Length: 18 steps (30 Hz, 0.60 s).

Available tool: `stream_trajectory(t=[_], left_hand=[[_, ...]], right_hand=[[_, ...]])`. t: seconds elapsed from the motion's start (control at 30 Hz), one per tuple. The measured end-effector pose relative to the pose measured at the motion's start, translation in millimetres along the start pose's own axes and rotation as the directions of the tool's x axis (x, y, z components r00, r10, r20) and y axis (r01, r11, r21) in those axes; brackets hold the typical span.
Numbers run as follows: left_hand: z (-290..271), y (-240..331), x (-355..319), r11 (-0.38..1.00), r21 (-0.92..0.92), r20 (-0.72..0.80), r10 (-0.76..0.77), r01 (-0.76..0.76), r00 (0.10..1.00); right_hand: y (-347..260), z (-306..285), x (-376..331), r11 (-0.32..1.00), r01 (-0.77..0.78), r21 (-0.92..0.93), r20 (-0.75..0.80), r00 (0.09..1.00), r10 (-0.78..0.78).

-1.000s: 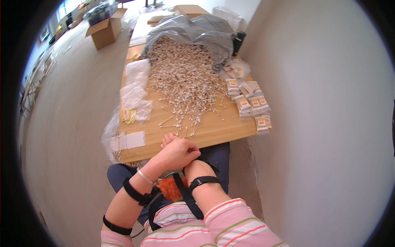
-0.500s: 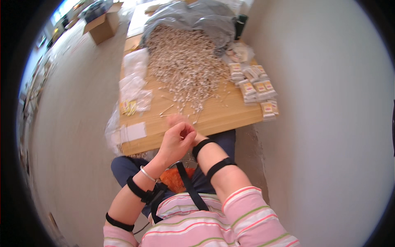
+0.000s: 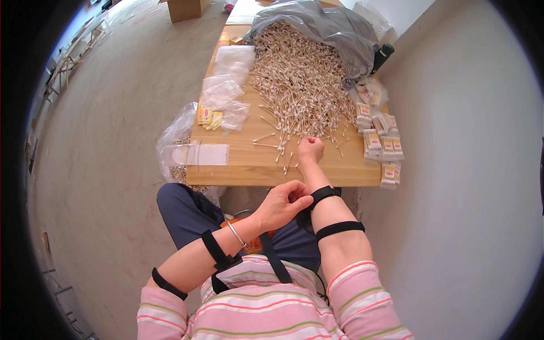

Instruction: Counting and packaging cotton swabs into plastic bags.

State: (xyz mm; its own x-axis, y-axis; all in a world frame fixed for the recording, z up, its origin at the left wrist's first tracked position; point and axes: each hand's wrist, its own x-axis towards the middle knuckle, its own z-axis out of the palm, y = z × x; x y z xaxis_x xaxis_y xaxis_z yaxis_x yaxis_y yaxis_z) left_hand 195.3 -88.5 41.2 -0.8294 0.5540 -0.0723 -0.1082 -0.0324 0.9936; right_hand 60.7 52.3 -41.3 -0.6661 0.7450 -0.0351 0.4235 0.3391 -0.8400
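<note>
A big heap of cotton swabs (image 3: 303,79) with pale sticks spreads over the wooden table (image 3: 249,170). At its near edge my right hand (image 3: 311,150) is closed, knuckles up, among the loose swabs. Its fingertips are hidden, so what it pinches does not show. Closer to me, over my lap, my left hand (image 3: 281,204) has its fingers curled toward the thumb, right beside the black strap (image 3: 325,196) on my right wrist. Whatever may be in that pinch cannot be made out. A few single swabs (image 3: 265,141) lie apart to the left of my right hand.
Filled swab packs (image 3: 371,141) stack along the table's right side. Clear bags (image 3: 229,85), yellow cards (image 3: 208,118) and a white card strip (image 3: 212,154) lie on the left. Grey plastic (image 3: 317,22) and a dark green bottle (image 3: 383,56) sit at the back. A wall rises at right.
My right hand has reached forward to the heap's near edge. My left hand has drawn back and to the right, beside my right wrist. The view has shifted, so the table sits farther right.
</note>
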Motion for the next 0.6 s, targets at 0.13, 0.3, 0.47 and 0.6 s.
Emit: stream_trajectory(t=[0.13,0.3,0.47,0.6], left_hand=[[-1.7,6.4,0.0,1.000,0.014,-0.007,-0.011,0.012,1.000],[-9.5,-23.8,0.5,0.971,0.239,0.040,-0.036,0.025,0.999],[-5.6,16.2,8.4,0.968,0.236,-0.028,0.099,-0.090,0.995],[3.6,30.0,5.0,0.818,0.540,0.070,0.190,-0.197,0.979]], right_hand=[[9.3,-8.0,-15.3,0.870,0.375,-0.321,0.095,0.926,-0.365],[39.7,-10.0,-31.1,0.442,0.723,-0.531,0.374,0.668,-0.644],[37.5,-2.0,-43.5,-0.036,0.861,-0.507,0.645,0.351,-0.679],[44.3,0.2,-46.8,-0.146,0.895,-0.421,0.658,0.191,-0.728]])
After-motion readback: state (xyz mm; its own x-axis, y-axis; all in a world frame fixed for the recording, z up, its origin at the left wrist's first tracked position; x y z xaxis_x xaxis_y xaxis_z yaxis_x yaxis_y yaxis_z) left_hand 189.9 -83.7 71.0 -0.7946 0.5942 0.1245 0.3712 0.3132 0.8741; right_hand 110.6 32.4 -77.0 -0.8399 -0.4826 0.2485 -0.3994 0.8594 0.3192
